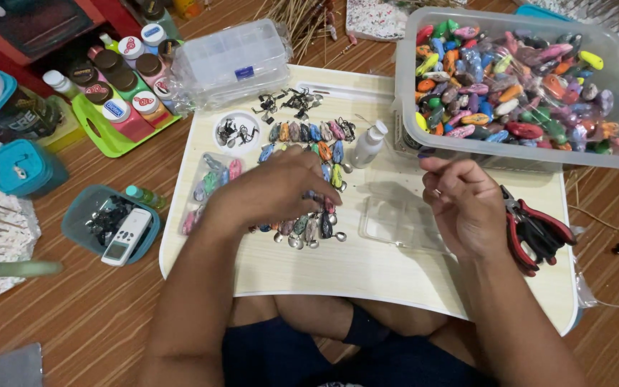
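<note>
The left hand [270,190] lies palm-down over the rows of small painted fish-shaped lures [309,132] on the pale lap table [367,276], its fingers curled down onto the nearer row; whether they pinch one piece cannot be told, since the back of the hand hides the fingertips. The right hand [463,204] hovers just above the table, loosely closed with thumb against forefinger, perhaps on something tiny, but nothing shows in it.

Taking the lap table as the landmark: the lures sit in two rows across its middle, the far row clear of the hand, the near row partly under it, with silver spoon-like blades at the near ends. A small white bottle [368,143] stands just right of the rows. A clear flat plastic lid [395,218] lies between the two hands. Red-handled pliers [535,233] rest at the table's right edge, just beside the right hand. At the far left of the table a round white dish [237,131] holds dark metal hooks, and more hooks [291,100] lie loose beyond the rows. A large clear tub of bright lure bodies [517,79] overhangs the far right corner.

The risks, as I judge them: the left wrist could sweep the near row out of line, a sleeve-free forearm could catch a loose hook, and a nudge could topple the bottle onto the lures.
</note>
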